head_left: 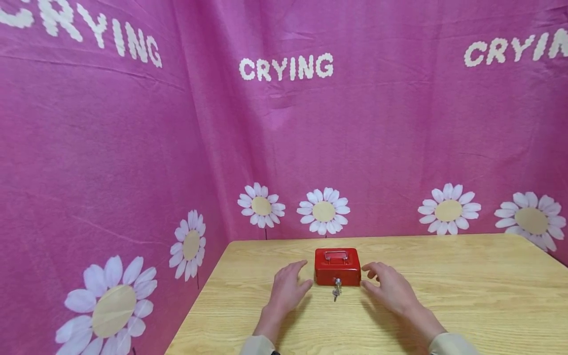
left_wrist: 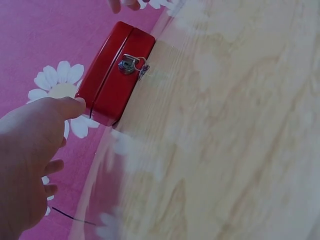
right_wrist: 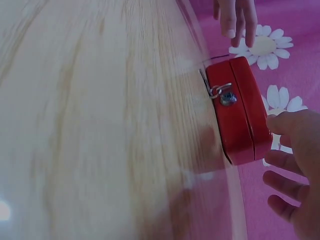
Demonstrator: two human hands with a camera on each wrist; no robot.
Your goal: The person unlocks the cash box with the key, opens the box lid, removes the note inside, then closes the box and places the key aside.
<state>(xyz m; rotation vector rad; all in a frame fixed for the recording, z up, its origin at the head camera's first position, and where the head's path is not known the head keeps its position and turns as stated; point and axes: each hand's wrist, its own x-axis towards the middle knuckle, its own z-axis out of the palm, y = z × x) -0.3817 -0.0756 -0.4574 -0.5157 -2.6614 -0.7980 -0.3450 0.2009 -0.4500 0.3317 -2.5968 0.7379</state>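
Note:
A small red cash box [head_left: 337, 266] with a metal carrying handle [head_left: 336, 256] on its lid sits on the table, lid down. Keys [head_left: 336, 294] hang on a ring from the lock in its front face; the lock [left_wrist: 126, 66] also shows in the left wrist view. My left hand [head_left: 288, 288] is just left of the box, fingers relaxed and slightly bent, holding nothing. On the other side my right hand [head_left: 390, 288] is close to the box's right end, with thumb and fingers spread apart. Its fingers [right_wrist: 285, 184] show loosely bent in the right wrist view.
The wood-grain table [head_left: 479, 286] extends widely to the right and toward me. Pink fabric [head_left: 377, 138] printed with daisies and white lettering hangs behind the table and along its left side. The table's back edge runs a short way behind the box.

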